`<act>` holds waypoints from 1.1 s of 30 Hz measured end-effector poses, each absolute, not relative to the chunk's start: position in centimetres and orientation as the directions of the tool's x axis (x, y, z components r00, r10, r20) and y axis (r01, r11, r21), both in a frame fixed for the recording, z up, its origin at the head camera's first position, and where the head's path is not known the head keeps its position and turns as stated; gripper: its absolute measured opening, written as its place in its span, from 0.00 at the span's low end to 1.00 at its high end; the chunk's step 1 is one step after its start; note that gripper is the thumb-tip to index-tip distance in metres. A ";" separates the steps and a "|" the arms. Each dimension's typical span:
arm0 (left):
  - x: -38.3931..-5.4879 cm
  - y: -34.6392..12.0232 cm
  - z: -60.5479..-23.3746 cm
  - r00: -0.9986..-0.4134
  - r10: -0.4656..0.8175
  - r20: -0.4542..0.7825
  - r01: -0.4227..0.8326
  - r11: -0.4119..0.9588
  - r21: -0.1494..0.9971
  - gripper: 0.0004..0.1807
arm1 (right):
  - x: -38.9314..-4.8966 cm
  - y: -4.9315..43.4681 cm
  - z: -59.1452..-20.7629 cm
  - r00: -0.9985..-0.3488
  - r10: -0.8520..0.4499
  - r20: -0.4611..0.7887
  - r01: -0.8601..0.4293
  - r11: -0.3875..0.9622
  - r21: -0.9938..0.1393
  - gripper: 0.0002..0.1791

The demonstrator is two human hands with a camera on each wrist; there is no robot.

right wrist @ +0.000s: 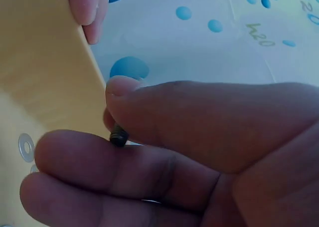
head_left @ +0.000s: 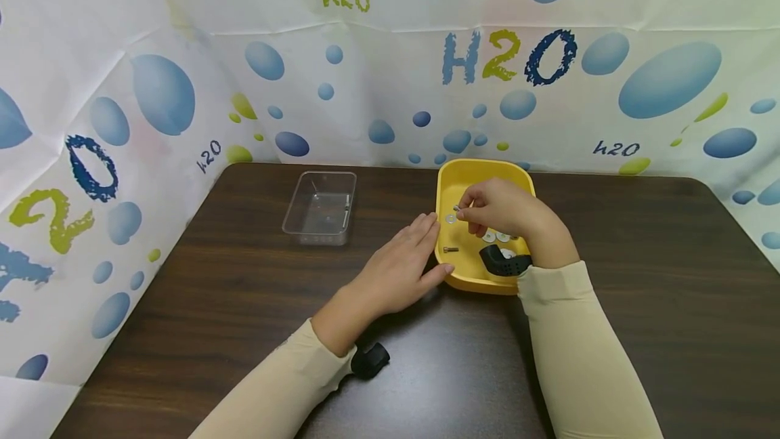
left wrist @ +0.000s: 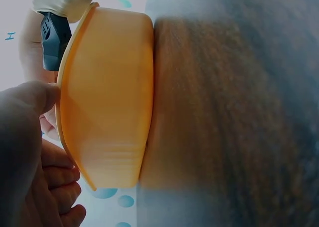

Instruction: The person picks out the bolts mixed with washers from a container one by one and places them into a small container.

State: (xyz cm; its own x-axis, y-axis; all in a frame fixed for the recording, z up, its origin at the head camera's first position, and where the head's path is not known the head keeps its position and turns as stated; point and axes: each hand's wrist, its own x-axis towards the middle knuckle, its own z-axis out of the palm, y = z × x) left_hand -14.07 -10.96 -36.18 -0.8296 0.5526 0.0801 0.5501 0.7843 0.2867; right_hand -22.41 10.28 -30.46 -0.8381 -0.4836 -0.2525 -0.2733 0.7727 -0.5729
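Observation:
Over the yellow tray (head_left: 481, 283), my right hand (head_left: 502, 210) pinches a small screw (right wrist: 118, 136) between thumb and fingers. Its dark threaded end pokes out in the right wrist view; the remainder is hidden by the fingers. My left hand (head_left: 395, 264) lies with straight fingers along the tray's left rim, the thumb at the near left corner. Inside the tray, another screw (head_left: 451, 249) lies near the left side. A flat washer (head_left: 450, 219) lies below the pinching fingertips, and several more washers (head_left: 489, 236) are partly covered by the right hand.
Left of the tray stands a clear plastic box (head_left: 318, 232) with a tiny metal piece (head_left: 347, 207) at its right side. Both containers sit on a dark wooden table (head_left: 231, 276). A printed white cloth (head_left: 365, 59) hangs behind. Each wrist wears a black camera mount (head_left: 370, 361).

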 end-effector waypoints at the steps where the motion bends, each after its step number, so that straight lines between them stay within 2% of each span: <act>1: -14.0 -11.0 -36.1 -0.830 0.552 0.079 0.549 0.785 0.288 0.42 | -22.5 10.3 -30.5 -0.837 -0.481 -0.261 -0.267 0.775 -0.573 0.13; 9: -13.8 -11.0 -35.9 -0.835 0.544 0.077 0.542 0.794 0.276 0.42 | -22.6 10.1 -30.6 -0.838 -0.475 -0.269 -0.261 0.781 -0.567 0.09; 17: -13.7 -11.0 -35.8 -0.839 0.539 0.078 0.538 0.799 0.267 0.42 | -22.6 10.0 -30.7 -0.866 -0.474 -0.160 -0.316 0.766 -0.560 0.08; 25: -13.8 -12.0 -35.3 -0.876 0.473 0.092 0.480 0.844 0.238 0.44 | -22.7 10.1 -30.7 -0.889 -0.454 -0.065 -0.342 0.752 -0.564 0.10; 33: -14.4 -15.3 -33.9 -0.930 0.355 0.099 0.368 0.886 0.281 0.41 | -22.4 9.7 -30.4 -0.909 -0.416 -0.015 -0.328 0.738 -0.590 0.13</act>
State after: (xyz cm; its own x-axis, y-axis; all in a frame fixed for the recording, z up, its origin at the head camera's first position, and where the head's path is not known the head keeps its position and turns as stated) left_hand -14.36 -15.28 -33.88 -0.9297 0.3546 0.0993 0.3681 0.8863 0.2811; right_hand -22.42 9.72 -30.38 -0.9093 -0.4158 -0.0150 -0.3276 0.7378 -0.5902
